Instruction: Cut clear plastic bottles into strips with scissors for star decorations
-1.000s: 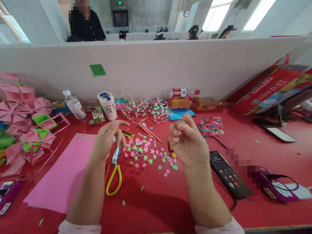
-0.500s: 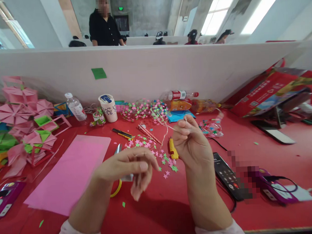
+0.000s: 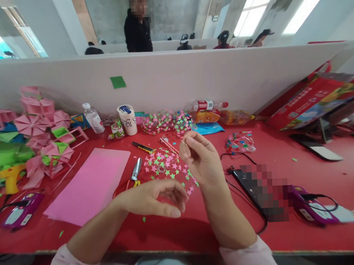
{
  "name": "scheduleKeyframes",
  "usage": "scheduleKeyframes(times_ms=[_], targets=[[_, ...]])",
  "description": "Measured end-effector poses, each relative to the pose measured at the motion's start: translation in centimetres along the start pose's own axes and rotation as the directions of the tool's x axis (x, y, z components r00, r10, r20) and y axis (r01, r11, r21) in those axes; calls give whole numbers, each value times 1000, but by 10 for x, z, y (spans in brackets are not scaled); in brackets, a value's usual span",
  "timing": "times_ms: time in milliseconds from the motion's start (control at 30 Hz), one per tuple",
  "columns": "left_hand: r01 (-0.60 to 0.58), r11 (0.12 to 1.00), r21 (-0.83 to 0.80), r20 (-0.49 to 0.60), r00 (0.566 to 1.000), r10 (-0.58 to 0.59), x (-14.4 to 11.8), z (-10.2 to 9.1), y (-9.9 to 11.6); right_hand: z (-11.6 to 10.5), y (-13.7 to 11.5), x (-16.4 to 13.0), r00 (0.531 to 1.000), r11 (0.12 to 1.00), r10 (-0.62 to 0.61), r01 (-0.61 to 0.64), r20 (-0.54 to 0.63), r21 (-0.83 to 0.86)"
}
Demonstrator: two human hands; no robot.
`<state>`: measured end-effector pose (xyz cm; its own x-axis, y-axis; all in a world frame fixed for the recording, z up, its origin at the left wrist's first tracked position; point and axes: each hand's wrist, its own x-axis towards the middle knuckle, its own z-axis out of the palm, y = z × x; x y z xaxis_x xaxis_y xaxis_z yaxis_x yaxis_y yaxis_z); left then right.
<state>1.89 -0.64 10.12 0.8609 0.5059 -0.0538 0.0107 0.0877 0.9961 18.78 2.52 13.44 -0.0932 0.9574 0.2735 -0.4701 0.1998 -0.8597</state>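
Presently, right hand (image 3: 200,159): mine, raised above the red table (image 3: 196,237), fingertips pressed together on a thin pale strand (image 3: 184,140); only a short piece shows at the tips, its material too fine to tell. Left hand (image 3: 156,198): mine, hanging lower, fingers loosely curled and thumb apart from them; I see nothing in it, though a fine thread could escape notice. Changes: a second ago my left hand hung over the scissors (image 3: 136,169); now it sits nearer me, the blades uncovered and the yellow handles partly behind my wrist. Half a second ago a longer tail trailed from my right fingertips; my right hand has since shifted leftward. Meaning, as I judge it: the strand is the one thing in work, the scissors untouched, and my left hand free beside it. Contents behind the hands: pink and green stars (image 3: 159,162), scattered; a black-and-yellow box cutter (image 3: 142,147), just beyond the scissors; pink-striped sticks (image 3: 169,146), past the stars. Contents at left: pink paper sheets (image 3: 91,183), overlapping. Contents at right: one clear packet of coloured stars (image 3: 240,142), lying flat.
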Motion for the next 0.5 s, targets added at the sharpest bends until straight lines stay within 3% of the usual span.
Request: scheduleKeyframes(times_ms=[100, 200, 267, 333, 400, 467, 500], targets=[[-105, 989, 105, -36, 993, 109, -11, -3, 12, 7, 2, 0, 999, 994, -2, 6, 37, -106], [-173, 980, 99, -223, 956, 191, -17, -5, 22, 14, -1, 0, 996, 948, -35, 59, 81, -312], [-214, 970, 117, -403, 882, 243, -17, -7, 28, 19, -3, -2, 991, 886, -71, 114, 110, -449], [-233, 955, 183, -554, 778, 296, -15, -11, 32, 23, -6, -5, 985, 827, -118, 169, 128, -536], [-224, 939, 260, -634, 694, 341, -13, -16, 35, 24, -8, -7, 978, 788, -163, 209, 132, -579], [-192, 932, 308, -648, 675, 353, -11, -19, 38, 24, -10, -9, 973, 769, -192, 229, 126, -597], [-173, 937, 305, -639, 692, 336, -11, -19, 39, 23, -12, -9, 972, 765, -199, 233, 123, -601]])
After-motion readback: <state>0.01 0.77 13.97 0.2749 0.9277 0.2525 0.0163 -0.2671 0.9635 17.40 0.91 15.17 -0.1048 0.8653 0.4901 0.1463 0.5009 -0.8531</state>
